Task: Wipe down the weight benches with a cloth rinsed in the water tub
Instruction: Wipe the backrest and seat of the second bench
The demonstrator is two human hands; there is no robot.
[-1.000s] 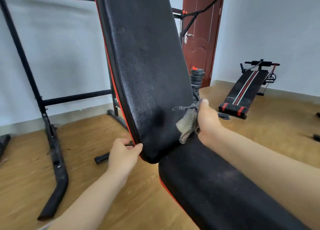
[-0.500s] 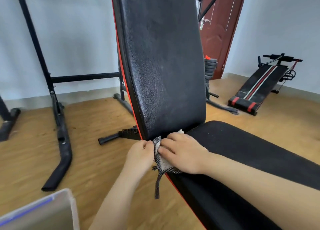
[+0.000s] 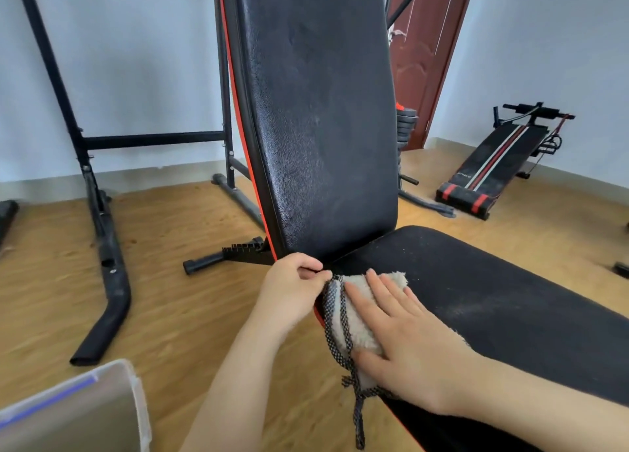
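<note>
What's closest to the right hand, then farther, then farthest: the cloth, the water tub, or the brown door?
1. Cloth: right under the right hand, on the bench seat.
2. Water tub: on the floor, lower left corner.
3. Door: at the back wall, behind the upright backrest.

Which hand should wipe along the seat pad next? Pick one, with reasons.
Right hand: it lies flat on the cloth, on the dusty seat pad. The left hand only pinches the cloth's edge.
</note>
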